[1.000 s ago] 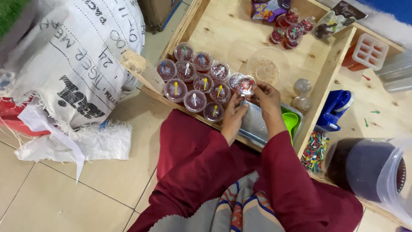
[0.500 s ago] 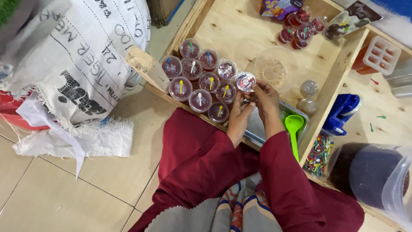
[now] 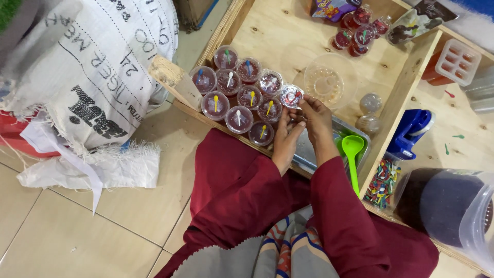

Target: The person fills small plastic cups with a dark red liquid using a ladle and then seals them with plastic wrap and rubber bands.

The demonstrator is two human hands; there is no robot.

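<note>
At the right end of the cup cluster [image 3: 239, 92] in the wooden tray [image 3: 288, 36], both hands, left [image 3: 286, 135] and right [image 3: 315, 114], clamp one small sealed cup [image 3: 291, 96]; placing step, apparently; next: careful alignment beside neighbours.

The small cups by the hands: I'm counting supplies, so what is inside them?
Each sealed cup in the cluster shows dark red filling and a small coloured spoon under its clear lid. The cup at the right hand and left hand is glare-covered, so its contents are unclear.

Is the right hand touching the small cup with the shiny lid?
Touching. The head view shows the right hand with its fingertips on the rim of the small cup.
</note>
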